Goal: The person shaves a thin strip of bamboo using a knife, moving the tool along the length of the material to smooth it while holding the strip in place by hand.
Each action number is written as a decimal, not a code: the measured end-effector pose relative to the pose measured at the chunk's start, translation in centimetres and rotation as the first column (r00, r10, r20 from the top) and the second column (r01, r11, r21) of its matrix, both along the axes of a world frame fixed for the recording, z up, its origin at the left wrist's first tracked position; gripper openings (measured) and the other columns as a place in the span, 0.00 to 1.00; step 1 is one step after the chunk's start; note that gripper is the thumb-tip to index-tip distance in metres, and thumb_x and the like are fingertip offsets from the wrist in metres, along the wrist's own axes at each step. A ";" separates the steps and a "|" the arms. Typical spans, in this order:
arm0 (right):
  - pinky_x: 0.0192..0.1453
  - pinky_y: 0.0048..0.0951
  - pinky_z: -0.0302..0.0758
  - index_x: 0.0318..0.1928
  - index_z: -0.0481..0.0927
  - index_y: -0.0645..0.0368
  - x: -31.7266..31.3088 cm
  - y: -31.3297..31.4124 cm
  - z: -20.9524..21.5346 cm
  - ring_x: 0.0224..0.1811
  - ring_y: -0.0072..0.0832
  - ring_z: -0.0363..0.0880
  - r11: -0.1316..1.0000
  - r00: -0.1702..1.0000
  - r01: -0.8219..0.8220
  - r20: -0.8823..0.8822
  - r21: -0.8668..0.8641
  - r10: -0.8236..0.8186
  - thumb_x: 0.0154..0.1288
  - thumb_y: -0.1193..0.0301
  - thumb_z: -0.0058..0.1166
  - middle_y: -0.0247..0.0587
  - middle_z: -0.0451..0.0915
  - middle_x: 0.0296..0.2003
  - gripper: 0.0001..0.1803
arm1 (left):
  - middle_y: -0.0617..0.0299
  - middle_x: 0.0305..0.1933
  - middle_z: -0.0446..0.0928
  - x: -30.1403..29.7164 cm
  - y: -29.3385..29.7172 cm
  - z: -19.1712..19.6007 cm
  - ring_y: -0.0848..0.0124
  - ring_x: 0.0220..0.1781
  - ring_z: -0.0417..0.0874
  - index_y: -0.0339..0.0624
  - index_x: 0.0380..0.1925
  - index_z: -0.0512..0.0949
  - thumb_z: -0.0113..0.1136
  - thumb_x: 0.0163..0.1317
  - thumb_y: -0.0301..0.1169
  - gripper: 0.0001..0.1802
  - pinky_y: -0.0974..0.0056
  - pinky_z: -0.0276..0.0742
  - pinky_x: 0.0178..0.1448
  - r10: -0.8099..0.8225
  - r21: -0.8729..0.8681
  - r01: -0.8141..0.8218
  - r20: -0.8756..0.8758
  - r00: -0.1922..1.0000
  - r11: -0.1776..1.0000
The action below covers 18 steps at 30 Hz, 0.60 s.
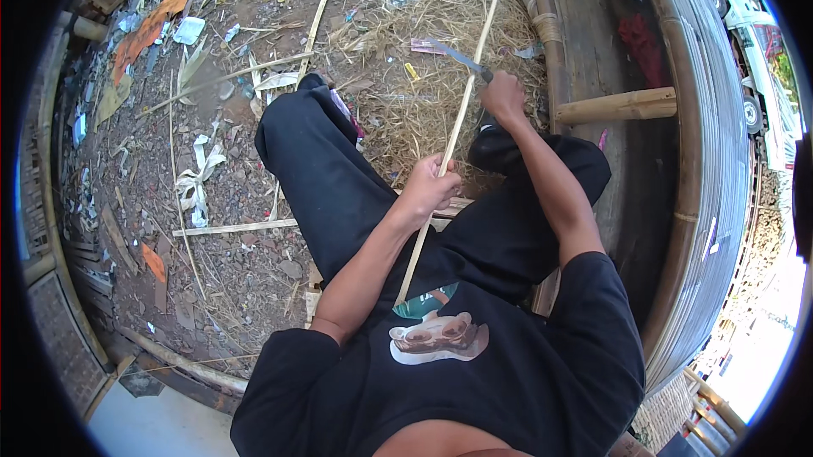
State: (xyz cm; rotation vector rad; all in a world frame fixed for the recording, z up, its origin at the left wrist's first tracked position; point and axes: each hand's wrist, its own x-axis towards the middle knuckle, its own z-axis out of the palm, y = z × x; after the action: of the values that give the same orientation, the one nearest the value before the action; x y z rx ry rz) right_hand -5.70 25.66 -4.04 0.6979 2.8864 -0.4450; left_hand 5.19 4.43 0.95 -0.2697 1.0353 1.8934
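Observation:
A long thin bamboo strip [467,93] runs from my lap up and away over the ground. My left hand [432,188] is closed around the strip at about its middle, above my left knee. My right hand [504,94] grips the handle of a knife [453,53] whose grey curved blade lies across the strip further up. I sit in black trousers [334,177] and a black shirt, left leg stretched out, right knee bent.
A heap of dry shavings [406,84] lies under the blade. Loose bamboo slats [233,227] and scraps litter the dirt at left. At right stand a bamboo bench [593,25] and a bamboo pole [618,105], with a corrugated metal sheet [720,160] beyond.

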 end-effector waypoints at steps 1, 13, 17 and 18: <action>0.45 0.48 0.76 0.28 0.79 0.69 1.1 -0.9 1.0 0.39 0.54 0.80 0.998 0.998 -0.065 0.008 0.020 0.065 0.52 0.69 0.53 0.61 0.80 0.32 0.12 | 0.73 0.18 0.60 -0.2 -0.3 0.0 0.86 0.12 0.56 0.45 0.31 0.62 0.50 0.54 0.15 0.12 0.76 0.46 0.14 0.058 0.014 -0.058 -0.012 0.998 0.998; 0.44 0.48 0.76 0.29 0.80 0.68 1.6 0.4 0.7 0.37 0.56 0.80 0.998 1.000 0.006 -0.020 -0.070 -0.008 0.51 0.71 0.50 0.63 0.79 0.29 0.11 | 0.74 0.18 0.59 -0.7 -0.9 1.0 0.86 0.12 0.55 0.47 0.32 0.61 0.50 0.53 0.15 0.14 0.77 0.45 0.14 0.090 0.082 -0.089 -0.017 0.996 0.993; 0.45 0.50 0.76 0.29 0.80 0.68 4.1 -2.2 2.1 0.37 0.56 0.80 0.981 0.982 -0.190 0.004 -0.048 0.190 0.51 0.71 0.50 0.63 0.79 0.29 0.11 | 0.73 0.18 0.60 -0.4 -0.9 0.5 0.86 0.12 0.55 0.47 0.31 0.61 0.50 0.53 0.15 0.14 0.77 0.45 0.13 0.105 0.070 -0.104 -0.014 0.994 0.992; 0.45 0.49 0.76 0.28 0.80 0.68 4.5 -2.4 2.3 0.36 0.55 0.80 0.959 0.960 -0.279 0.003 -0.050 0.280 0.51 0.71 0.49 0.63 0.79 0.28 0.11 | 0.73 0.18 0.60 -0.3 -0.8 0.5 0.86 0.12 0.56 0.47 0.31 0.61 0.50 0.53 0.15 0.13 0.77 0.45 0.13 0.100 0.058 -0.099 -0.020 0.995 0.993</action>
State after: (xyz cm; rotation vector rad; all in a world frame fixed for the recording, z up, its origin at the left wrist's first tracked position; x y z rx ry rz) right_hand -1.21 23.30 -1.77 0.2754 2.8902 -0.4701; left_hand 4.94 3.63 1.41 -0.2713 0.9980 2.0167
